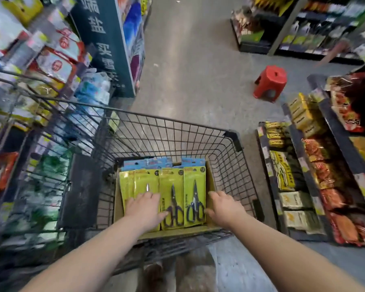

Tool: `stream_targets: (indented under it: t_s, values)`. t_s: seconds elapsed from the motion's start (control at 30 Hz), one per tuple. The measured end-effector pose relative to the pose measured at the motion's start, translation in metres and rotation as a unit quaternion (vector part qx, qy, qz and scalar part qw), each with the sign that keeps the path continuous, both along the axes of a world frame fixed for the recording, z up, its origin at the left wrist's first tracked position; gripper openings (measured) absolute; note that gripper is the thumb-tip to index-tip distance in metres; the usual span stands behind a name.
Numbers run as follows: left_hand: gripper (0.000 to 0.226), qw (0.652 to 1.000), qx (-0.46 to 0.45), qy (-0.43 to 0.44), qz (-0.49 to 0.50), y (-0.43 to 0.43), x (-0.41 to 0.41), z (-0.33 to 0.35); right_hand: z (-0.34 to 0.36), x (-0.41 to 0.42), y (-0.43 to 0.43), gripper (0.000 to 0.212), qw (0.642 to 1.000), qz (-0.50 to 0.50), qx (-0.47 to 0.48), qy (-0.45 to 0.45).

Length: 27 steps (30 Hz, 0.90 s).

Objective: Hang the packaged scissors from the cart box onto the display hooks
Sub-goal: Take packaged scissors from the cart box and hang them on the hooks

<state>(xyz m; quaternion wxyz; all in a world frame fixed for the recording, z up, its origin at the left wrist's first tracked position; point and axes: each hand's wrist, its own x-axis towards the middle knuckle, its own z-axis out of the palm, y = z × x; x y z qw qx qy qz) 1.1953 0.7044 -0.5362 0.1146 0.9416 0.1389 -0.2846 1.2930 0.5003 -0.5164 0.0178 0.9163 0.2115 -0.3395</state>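
Fingers [148, 196] of the left hand [144, 211] lie nearly straight and spread, flat on the leftmost scissors package [144, 179], curled round nothing. The right hand [223, 209] hangs over the right wall of the cardboard box [211, 182], its fingers [217, 196] loosely extended and holding nothing. Its thumb sits just beside the rightmost package [195, 175]; whether it touches cannot be told.

Print on the yellow-green cards is too small to read. A dark blue aisle sign [102, 39] carries large white Chinese characters, one of them 盐.

The box stands in a black wire shopping cart [177, 131]. It holds yellow-green cards lying side by side, with blue cards [156, 162] behind them. The middle package [171, 178] and the rightmost each show scissors with dark handles. Their long axes run along the cart, blade tips pointing away from the person and handles nearest.

A red plastic stool [270, 83] stands on the aisle floor, well apart from the cart.
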Motion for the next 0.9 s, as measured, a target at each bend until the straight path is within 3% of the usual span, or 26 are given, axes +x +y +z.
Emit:
stream_targets:
  t_s: [0.27, 0.5, 0.67, 0.9]
  values:
    - [0.064, 0.995, -0.026, 0.060, 0.071, 0.006, 0.015, -0.052, -0.068, 0.038, 0.023, 0.061, 0.995, -0.031, -0.010, 0.093]
    - [0.074, 0.979, -0.085, 0.108, 0.154, 0.002, 0.038, -0.106, -0.126, 0.060, 0.030, 0.062, 0.984, -0.121, -0.003, 0.131]
    - [0.082, 0.947, -0.149, 0.094, 0.268, -0.002, 0.059, -0.140, -0.165, 0.072, 0.030, 0.059, 0.958, -0.237, 0.040, 0.155]
    - [0.078, 0.878, -0.193, 0.014, 0.439, -0.007, 0.079, -0.171, -0.203, 0.076, 0.033, 0.075, 0.923, -0.329, 0.094, 0.174]
